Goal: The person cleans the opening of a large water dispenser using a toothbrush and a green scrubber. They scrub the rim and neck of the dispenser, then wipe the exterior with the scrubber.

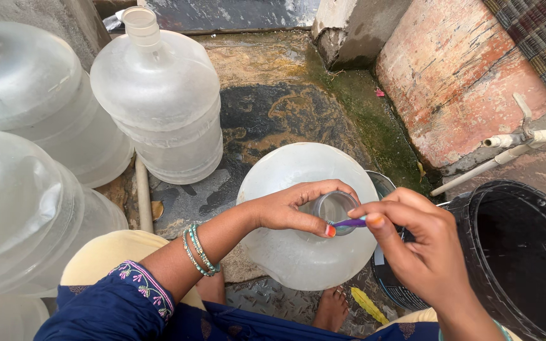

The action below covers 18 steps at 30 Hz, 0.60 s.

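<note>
Left hand curled around the water jug neck, right hand pinching a purple brush handle at its mouth; loose pinch could drop it inside.

Wet stone floor, 4 water jugs, black bucket

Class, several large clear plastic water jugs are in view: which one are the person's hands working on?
The large clear plastic water jug nearest the person's feet; the left hand grips its neck, while the others stand untouched at left.
</note>
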Motion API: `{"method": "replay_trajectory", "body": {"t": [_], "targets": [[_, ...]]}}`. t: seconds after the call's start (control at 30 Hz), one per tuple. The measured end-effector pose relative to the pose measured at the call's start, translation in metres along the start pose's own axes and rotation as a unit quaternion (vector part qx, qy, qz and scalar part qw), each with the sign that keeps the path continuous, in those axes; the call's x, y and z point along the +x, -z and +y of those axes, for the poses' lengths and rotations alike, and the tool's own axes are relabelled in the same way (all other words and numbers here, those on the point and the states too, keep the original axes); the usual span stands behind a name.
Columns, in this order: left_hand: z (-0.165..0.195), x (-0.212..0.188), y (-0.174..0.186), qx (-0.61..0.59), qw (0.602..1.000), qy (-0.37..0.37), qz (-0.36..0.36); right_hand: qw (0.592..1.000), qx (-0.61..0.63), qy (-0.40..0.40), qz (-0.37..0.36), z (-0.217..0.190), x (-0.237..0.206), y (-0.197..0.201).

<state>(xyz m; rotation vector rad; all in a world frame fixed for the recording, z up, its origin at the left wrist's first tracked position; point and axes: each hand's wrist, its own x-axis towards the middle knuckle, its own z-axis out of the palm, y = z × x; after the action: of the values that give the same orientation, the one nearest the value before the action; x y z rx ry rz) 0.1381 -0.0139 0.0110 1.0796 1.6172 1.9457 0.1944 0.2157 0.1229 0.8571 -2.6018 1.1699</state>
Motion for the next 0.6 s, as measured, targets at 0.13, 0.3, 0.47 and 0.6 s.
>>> {"method": "replay_trajectory", "body": {"t": [0.13,0.3,0.47,0.6], "targets": [[0.002,-0.001,-0.001,0.039,0.999,0.001,0.005,0.998,-0.019,-0.001,0.063,-0.007,-0.002,0.016],[0.002,-0.002,-0.002,0.075,0.997,0.008,0.022,0.992,-0.084,0.027,0.086,-0.021,-0.046,0.056],[0.003,-0.001,-0.004,0.058,0.998,0.011,0.012,0.998,-0.019,0.049,0.018,0.009,-0.004,-0.001],[0.002,-0.003,-0.005,0.035,0.999,0.014,0.008,0.998,-0.014,0.062,0.014,0.014,0.009,-0.009]]}}
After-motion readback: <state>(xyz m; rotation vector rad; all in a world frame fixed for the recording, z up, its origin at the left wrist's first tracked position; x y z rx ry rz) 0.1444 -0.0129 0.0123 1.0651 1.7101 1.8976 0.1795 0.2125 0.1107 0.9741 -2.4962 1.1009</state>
